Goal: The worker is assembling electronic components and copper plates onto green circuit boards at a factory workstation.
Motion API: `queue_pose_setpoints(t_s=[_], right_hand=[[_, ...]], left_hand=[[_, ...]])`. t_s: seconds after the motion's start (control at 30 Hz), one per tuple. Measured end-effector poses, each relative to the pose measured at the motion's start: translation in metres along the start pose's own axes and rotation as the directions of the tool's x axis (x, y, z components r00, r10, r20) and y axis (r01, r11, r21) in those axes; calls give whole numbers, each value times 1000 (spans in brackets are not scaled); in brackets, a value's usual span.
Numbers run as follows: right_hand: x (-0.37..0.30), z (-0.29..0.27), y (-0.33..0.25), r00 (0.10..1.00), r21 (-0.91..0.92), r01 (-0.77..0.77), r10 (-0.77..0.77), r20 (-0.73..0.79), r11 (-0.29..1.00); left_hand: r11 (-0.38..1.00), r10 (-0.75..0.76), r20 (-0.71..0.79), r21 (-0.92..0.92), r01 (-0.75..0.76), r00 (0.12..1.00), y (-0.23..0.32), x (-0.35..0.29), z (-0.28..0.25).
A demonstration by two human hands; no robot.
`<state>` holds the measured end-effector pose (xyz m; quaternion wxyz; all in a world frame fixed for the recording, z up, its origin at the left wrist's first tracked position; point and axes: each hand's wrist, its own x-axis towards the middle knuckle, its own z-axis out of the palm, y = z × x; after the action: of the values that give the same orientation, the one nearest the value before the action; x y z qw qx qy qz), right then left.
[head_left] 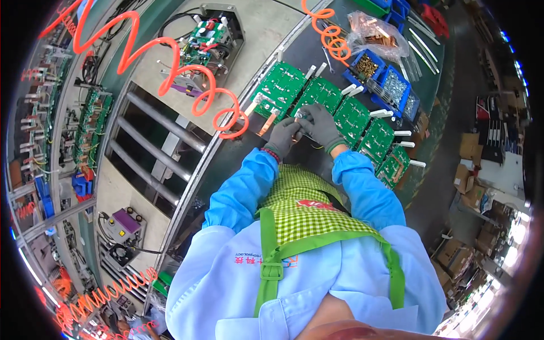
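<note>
I look steeply down through one head-worn fisheye camera, close above the wearer's light-blue cloth shirt (317, 272), toward the dark flat workbench (233, 152) ahead.

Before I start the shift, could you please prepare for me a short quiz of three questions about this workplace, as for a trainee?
1. Choose one: which pieces fill the blue bin just to the left of the one holding silver-coloured pieces?
a) black
b) brass-coloured
c) red

2. True or false: the gloved left hand and the gloved right hand are close together.

3. Count: how many green circuit boards lie in the row on the dark bench?

Key:
1. b, brass-coloured.
2. True; their fingers meet beside the boards.
3. Five.
</note>
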<state>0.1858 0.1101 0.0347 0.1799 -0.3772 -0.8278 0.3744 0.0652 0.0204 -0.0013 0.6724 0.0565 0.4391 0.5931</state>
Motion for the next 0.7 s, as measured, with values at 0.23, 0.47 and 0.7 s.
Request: queue_pose_setpoints(t_s=[0.23,0.47,0.7], right_hand=[[-6,-5,-15,999,-83,-52,53,7,995],[2,6,-8,999,-217,35,-36,-3,976],[9,2,4,957,-112,291,-287,48,950]], left_hand=[[947,130,19,294,-130,991,-2,-6,1],[975,7,38,222,-15,999,-1,1,-5],[994,-37,66,105,30,997,1,4,-11]])
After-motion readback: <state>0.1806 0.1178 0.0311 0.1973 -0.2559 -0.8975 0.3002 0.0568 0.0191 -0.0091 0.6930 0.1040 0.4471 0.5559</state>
